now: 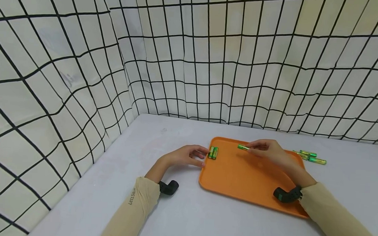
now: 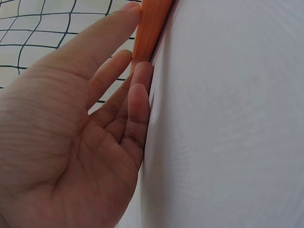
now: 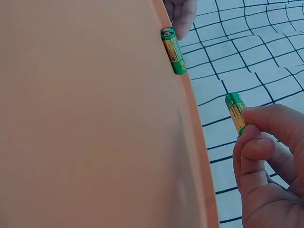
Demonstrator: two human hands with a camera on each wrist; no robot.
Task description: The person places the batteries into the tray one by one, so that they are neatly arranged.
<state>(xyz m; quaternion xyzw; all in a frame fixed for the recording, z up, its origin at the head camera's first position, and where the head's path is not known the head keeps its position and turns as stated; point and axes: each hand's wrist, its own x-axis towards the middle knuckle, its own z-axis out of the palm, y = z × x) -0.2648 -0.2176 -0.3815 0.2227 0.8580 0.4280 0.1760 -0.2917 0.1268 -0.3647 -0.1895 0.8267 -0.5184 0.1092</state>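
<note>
The right hand [image 1: 269, 150] pinches a battery [image 1: 243, 147] between thumb and fingers, holding it above the tray with its free end pointing toward the left hand [image 1: 189, 155]; the other end is covered by the fingertips. The right wrist view shows this battery to be green at its ends with a yellow band between, and well apart from the tray floor. The left hand grasps nothing: its fingers are loosely bent and spread, with fingertips at the rim of the orange tray [image 1: 237, 177], and the left wrist view shows at least one of them touching the rim's outer side.

Just beside the left fingertips, inside the tray, a pair of batteries [image 1: 215, 153] lies side by side along the rim. The tray stretches from the left fingers to beneath the right forearm. To the right of the right hand, past the tray's far corner, three loose batteries [image 1: 317, 160] lie close together; whether the nearest one touches the rim I cannot tell.

Behind each hand, a black wrist device [image 1: 171, 187] sits at the end of a beige sleeve [image 1: 136, 208], the left one bearing dark lettering. A white table [image 1: 177, 220] spreads around both hands, and beyond them a black net [image 1: 224, 48] hangs before a pale backdrop [image 1: 216, 50].
</note>
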